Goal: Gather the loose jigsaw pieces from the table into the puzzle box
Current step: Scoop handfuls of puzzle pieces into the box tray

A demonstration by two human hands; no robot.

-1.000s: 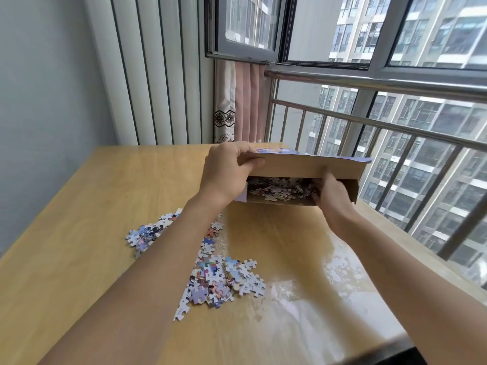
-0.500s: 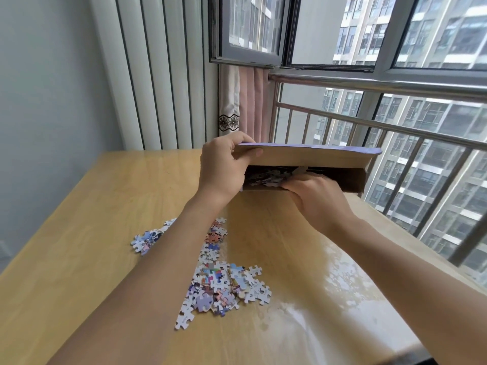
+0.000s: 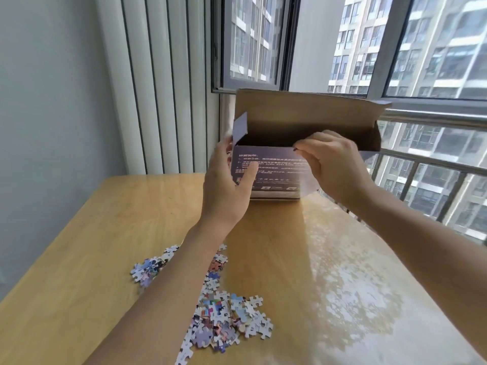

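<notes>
Puzzle box (image 3: 271, 172) upright at table (image 3: 92, 233) far edge, opening upward, long axis left-right. Left hand (image 3: 226, 191) spread against printed face; right hand (image 3: 332, 164) pinching front rim. Loose jigsaw pieces (image 3: 226, 317) near.

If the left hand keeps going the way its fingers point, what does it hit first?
The left hand points up and away, already against the printed purple cardboard puzzle box. It would meet that front face and left side flap at once; depth is hard to judge.
</notes>
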